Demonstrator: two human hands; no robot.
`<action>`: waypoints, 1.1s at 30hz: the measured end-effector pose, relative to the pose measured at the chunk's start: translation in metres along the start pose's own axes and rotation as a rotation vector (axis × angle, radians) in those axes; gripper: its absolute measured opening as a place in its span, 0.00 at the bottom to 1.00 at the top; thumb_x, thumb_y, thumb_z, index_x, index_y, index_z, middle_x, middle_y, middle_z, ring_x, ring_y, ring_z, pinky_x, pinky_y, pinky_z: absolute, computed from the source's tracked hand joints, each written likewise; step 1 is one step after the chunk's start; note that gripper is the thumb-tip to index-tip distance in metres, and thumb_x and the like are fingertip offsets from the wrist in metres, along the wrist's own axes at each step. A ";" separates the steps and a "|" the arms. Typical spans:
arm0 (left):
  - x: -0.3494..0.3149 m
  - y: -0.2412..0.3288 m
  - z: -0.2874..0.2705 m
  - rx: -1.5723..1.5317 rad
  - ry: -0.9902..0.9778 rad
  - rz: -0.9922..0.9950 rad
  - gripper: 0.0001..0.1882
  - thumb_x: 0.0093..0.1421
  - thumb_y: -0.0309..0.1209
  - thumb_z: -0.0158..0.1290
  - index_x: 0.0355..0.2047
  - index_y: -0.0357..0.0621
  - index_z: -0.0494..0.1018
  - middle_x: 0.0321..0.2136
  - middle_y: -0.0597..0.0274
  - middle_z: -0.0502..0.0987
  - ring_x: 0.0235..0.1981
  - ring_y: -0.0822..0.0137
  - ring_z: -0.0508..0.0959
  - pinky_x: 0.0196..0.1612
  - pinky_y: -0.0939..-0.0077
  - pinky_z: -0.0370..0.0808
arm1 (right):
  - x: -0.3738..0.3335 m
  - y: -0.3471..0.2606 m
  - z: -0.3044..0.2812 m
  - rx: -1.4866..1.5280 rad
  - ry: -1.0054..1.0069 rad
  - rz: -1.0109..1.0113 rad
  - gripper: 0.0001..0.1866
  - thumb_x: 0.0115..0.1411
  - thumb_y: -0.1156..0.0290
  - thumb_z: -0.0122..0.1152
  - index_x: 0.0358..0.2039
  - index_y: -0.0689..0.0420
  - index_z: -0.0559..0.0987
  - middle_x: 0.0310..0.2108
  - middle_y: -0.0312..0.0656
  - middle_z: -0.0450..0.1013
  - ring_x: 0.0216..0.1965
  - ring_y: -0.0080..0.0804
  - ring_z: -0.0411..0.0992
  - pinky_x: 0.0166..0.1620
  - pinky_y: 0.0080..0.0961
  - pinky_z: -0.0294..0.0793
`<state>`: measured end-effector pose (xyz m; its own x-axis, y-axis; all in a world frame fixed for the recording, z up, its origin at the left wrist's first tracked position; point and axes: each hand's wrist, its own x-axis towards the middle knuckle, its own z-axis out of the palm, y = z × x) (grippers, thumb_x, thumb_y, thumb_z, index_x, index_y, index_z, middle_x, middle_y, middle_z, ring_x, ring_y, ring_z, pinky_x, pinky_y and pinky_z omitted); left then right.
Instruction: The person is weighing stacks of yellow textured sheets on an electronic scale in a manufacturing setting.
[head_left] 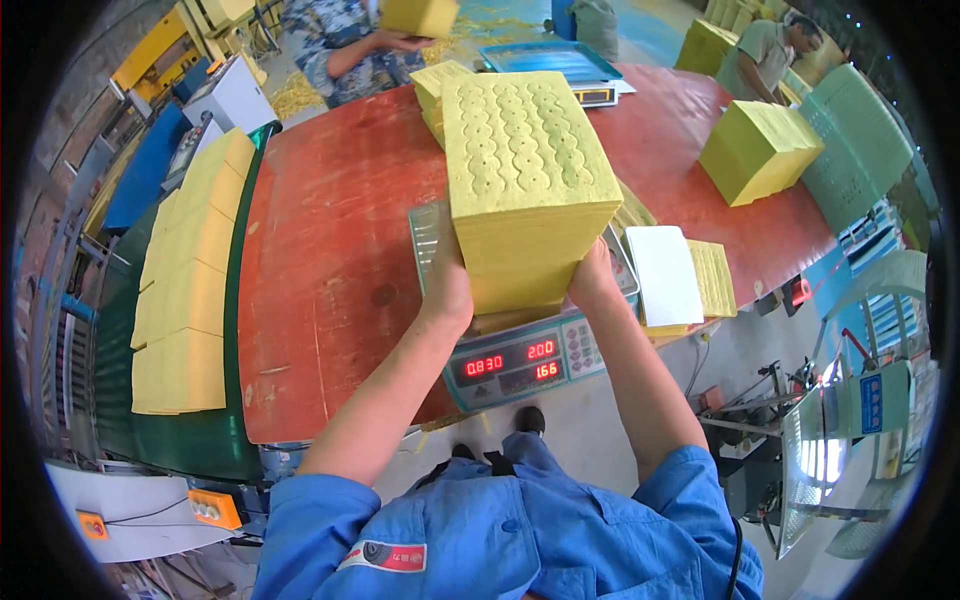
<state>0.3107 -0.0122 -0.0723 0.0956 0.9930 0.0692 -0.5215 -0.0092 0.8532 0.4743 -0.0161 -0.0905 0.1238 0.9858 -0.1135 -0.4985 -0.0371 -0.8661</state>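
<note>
Blue shirt (470, 540), badge (384, 556) apparently lettered, both hands (449, 280) (594, 272) gripping yellow stack (530, 200), red-lit scale (520, 365)

bright light from above; yellow stack (525, 250) sharp; glare lower right; bowed, blackened rim.

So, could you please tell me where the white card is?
In the head view, the white card lies right of the person's right hand, overlapping a yellow slab.

yellow stack (535, 250) blocks centre; red table (330, 250) lies open left.
</note>
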 end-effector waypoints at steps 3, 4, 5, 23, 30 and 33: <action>0.006 0.000 0.003 -0.099 0.027 -0.027 0.27 0.69 0.46 0.45 0.63 0.45 0.60 0.55 0.64 0.69 0.57 0.70 0.69 0.59 0.69 0.67 | 0.017 -0.003 -0.008 -0.156 -0.070 -0.029 0.29 0.70 0.47 0.45 0.59 0.57 0.70 0.50 0.41 0.72 0.50 0.29 0.70 0.51 0.30 0.72; 0.013 -0.006 -0.009 -0.095 0.060 -0.007 0.27 0.70 0.47 0.44 0.63 0.45 0.60 0.56 0.64 0.69 0.57 0.69 0.69 0.59 0.69 0.68 | 0.019 -0.008 0.004 -0.152 -0.087 -0.030 0.29 0.70 0.47 0.45 0.59 0.57 0.70 0.50 0.41 0.72 0.50 0.29 0.70 0.51 0.30 0.72; 0.015 -0.007 -0.011 -0.094 0.085 0.002 0.27 0.70 0.47 0.43 0.63 0.46 0.60 0.57 0.64 0.68 0.57 0.69 0.69 0.59 0.69 0.68 | 0.014 -0.017 0.016 -0.148 -0.059 0.028 0.31 0.69 0.45 0.44 0.59 0.58 0.70 0.50 0.41 0.72 0.50 0.29 0.70 0.52 0.30 0.71; -0.137 0.049 -0.023 0.000 -0.035 0.092 0.37 0.72 0.54 0.26 0.66 0.35 0.58 0.67 0.50 0.59 0.70 0.58 0.54 0.71 0.59 0.47 | -0.155 0.004 0.005 0.004 -0.127 -0.353 0.38 0.71 0.43 0.32 0.69 0.61 0.55 0.70 0.47 0.52 0.72 0.42 0.47 0.69 0.41 0.46; -0.177 0.069 -0.018 0.084 -0.086 0.213 0.30 0.72 0.48 0.31 0.61 0.35 0.64 0.60 0.48 0.68 0.60 0.57 0.69 0.62 0.60 0.64 | -0.211 0.003 0.010 0.084 -0.118 -0.444 0.32 0.69 0.54 0.44 0.65 0.65 0.61 0.64 0.52 0.62 0.65 0.45 0.60 0.65 0.40 0.57; -0.194 0.078 -0.031 0.201 -0.080 0.251 0.25 0.72 0.41 0.34 0.58 0.35 0.65 0.56 0.45 0.71 0.53 0.58 0.75 0.55 0.63 0.71 | -0.232 -0.003 0.004 0.042 -0.046 -0.431 0.29 0.68 0.59 0.47 0.63 0.66 0.64 0.59 0.51 0.67 0.60 0.41 0.67 0.62 0.38 0.63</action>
<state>0.2256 -0.2018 -0.0353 0.0558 0.9445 0.3237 -0.3606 -0.2833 0.8887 0.4438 -0.2439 -0.0596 0.2906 0.9158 0.2772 -0.4444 0.3858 -0.8085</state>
